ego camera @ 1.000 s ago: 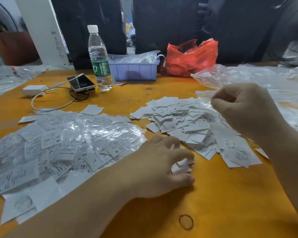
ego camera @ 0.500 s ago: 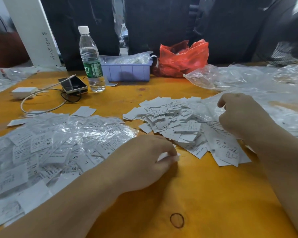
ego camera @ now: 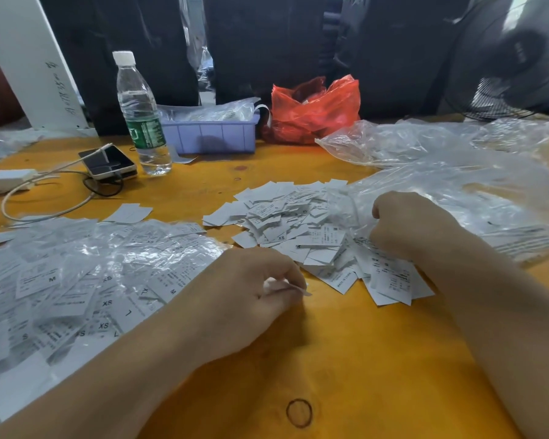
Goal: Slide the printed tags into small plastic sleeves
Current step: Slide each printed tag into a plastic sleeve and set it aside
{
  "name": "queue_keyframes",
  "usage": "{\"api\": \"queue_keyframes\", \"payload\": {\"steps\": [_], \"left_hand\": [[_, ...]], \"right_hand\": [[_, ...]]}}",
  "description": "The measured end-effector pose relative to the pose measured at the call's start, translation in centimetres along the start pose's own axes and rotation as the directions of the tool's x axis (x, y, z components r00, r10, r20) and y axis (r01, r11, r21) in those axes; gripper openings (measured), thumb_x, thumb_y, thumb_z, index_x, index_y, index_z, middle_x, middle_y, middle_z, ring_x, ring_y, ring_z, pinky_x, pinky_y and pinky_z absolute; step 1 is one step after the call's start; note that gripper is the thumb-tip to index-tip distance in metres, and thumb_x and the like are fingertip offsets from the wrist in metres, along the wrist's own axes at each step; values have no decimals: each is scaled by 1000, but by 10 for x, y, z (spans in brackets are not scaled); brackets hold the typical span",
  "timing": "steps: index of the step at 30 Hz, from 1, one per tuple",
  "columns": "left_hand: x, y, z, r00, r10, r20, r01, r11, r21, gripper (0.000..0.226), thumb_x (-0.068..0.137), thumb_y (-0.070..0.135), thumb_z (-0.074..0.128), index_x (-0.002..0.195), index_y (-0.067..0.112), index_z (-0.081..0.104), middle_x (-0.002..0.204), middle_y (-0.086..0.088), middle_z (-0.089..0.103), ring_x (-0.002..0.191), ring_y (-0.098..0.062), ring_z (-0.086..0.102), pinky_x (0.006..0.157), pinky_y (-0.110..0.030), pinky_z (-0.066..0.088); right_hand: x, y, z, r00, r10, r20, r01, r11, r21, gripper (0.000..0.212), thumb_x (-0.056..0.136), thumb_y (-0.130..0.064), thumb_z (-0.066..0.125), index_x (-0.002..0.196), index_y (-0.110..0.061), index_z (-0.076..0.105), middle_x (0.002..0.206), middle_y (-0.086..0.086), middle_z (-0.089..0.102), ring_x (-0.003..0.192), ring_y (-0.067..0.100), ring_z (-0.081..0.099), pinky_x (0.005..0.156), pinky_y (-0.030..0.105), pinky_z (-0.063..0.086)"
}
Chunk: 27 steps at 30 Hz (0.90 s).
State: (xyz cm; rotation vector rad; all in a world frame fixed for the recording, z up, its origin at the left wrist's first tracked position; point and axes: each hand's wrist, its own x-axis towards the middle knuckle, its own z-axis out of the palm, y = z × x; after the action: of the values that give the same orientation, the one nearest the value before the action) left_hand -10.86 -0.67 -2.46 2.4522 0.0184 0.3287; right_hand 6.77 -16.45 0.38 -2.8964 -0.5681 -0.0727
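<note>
Orange tabletop lies nearest me. My left hand pinches a white tag just ahead of it. My right hand is curled at the edge of the loose tag pile, fingers in the clear plastic sleeves; what they grip I cannot tell. Sleeved tags spread left.

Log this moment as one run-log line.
stage: tag picked, not sleeved | left hand: pinches tag | right hand: curled at sleeves, grip unclear | loose tag pile: centre | sleeved pile: left
</note>
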Motion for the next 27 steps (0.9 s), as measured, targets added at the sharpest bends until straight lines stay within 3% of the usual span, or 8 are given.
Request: {"api": "queue_keyframes", "payload": {"steps": [5,14,19,27], "left_hand": [[2,-4,0,996,24,-81,-24,1000,-1,8,85,35,67,89,42,69,101,33,64,97,9,58,78,-16,45],[4,-9,1,988,84,-131,-84,996,7,8,82,40,64,88,39,70,95,27,67,96,3,61,79,-29,51],[3,-9,1,986,80,-144,-80,997,5,11,87,28,71,89,38,71,96,28,67,96,5,61,80,-28,51],[2,-5,1,987,88,-135,-87,996,8,11,89,28,68,91,38,73,97,28,67,96,6,60,78,-20,49]], "right_hand": [[4,2,4,999,-37,-34,37,999,2,27,82,-7,54,108,-12,63,106,8,62,95,29,59,72,32,46],[4,1,6,990,-76,-115,84,994,66,26,85,-8,55,109,-14,61,110,7,60,96,29,59,78,37,51],[2,2,1,980,-85,-182,111,984,138,28,82,-5,53,105,-16,64,103,6,63,92,29,60,81,41,53],[7,2,-3,877,-119,-465,239,948,208,33,80,-2,53,107,-15,68,98,10,69,90,30,61,78,37,53]]}}
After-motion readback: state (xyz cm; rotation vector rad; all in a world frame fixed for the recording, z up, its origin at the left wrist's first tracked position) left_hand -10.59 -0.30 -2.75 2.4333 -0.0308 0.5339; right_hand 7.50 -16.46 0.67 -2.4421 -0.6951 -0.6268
